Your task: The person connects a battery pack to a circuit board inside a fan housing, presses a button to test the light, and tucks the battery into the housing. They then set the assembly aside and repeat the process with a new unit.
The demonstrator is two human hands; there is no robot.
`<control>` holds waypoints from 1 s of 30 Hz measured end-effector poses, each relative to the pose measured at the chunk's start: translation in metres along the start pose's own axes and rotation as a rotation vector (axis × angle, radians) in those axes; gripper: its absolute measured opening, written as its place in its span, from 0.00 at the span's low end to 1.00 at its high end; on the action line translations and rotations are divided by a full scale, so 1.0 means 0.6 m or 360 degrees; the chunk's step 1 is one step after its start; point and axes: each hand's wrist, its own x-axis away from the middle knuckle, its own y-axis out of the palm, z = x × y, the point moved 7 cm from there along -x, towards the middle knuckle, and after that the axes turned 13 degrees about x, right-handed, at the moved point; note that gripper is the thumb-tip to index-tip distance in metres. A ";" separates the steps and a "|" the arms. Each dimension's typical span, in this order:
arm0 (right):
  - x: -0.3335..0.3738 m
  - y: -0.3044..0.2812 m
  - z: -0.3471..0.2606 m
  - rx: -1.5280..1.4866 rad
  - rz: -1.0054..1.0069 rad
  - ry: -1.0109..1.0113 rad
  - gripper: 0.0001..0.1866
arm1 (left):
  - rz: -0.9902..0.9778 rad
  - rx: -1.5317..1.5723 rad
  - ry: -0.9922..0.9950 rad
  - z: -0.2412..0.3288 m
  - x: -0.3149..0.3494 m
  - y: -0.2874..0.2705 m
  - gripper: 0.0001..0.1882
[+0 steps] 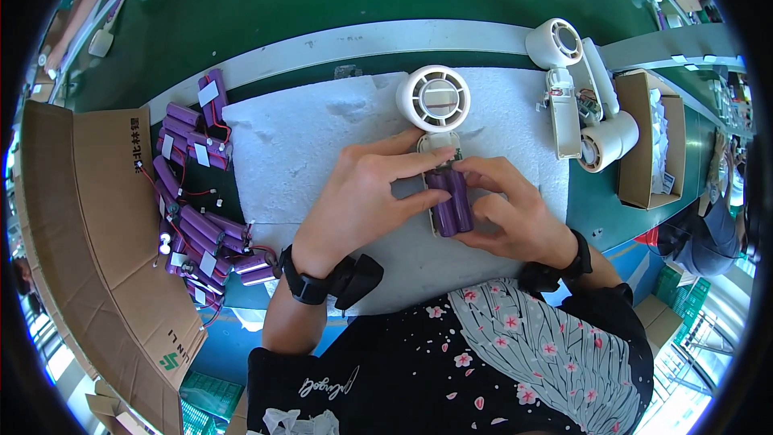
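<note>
A white handheld fan [436, 100] lies on a white foam sheet in front of me, its round grille head pointing away and its handle opened up. A purple battery pack [450, 203] of two cylinders side by side sits in the handle, and a small circuit board [448, 153] shows just above it. My left hand [358, 193] grips the fan from the left, fingers at its neck and thumb on the battery pack. From the right, my right hand [509, 209] pinches the pack, its fingertips at the top end and side. Wires under the fingertips are hard to make out.
Several purple battery packs [201, 234] with red wires are heaped at the left, beside a large cardboard box [88, 217]. More opened fans [564, 105] lie at the right, next to a small carton [654, 141]. The foam sheet [298, 129] borders a pale rail [338, 44].
</note>
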 end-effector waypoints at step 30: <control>-0.004 0.005 0.005 0.0083 0.0027 0.0056 0.27 | 0.0007 0.0058 -0.0005 -0.013 0.001 -0.004 0.28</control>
